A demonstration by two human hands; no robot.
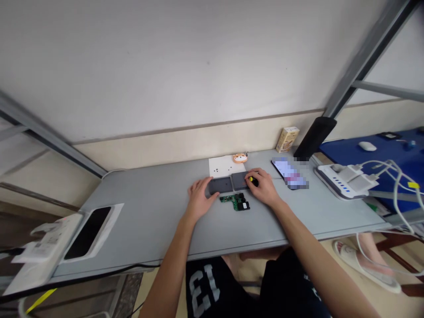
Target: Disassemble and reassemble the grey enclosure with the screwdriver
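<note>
Two dark grey shallow case halves lie side by side on the grey desk. My left hand (199, 198) grips the left case half (222, 185) by its left end, thumb at the near edge and fingers at the far edge. My right hand (263, 187) rests at the right end of the right case half (240, 180). Closed in its fingers is a small screwdriver (253, 181) with a black and yellow handle; a thin shaft seems to stick out to the right. A green circuit board (236, 202) with black parts lies just in front of the case halves.
Behind the case halves, several tiny dark screws (216, 170) lie on a white sheet (220, 164) beside an orange animal-face case (240, 158). Rightward are a lit phone (289, 173), a small box (287, 139), a black cylinder (314, 138) and a power strip (344, 181). Another phone (88, 232) lies left.
</note>
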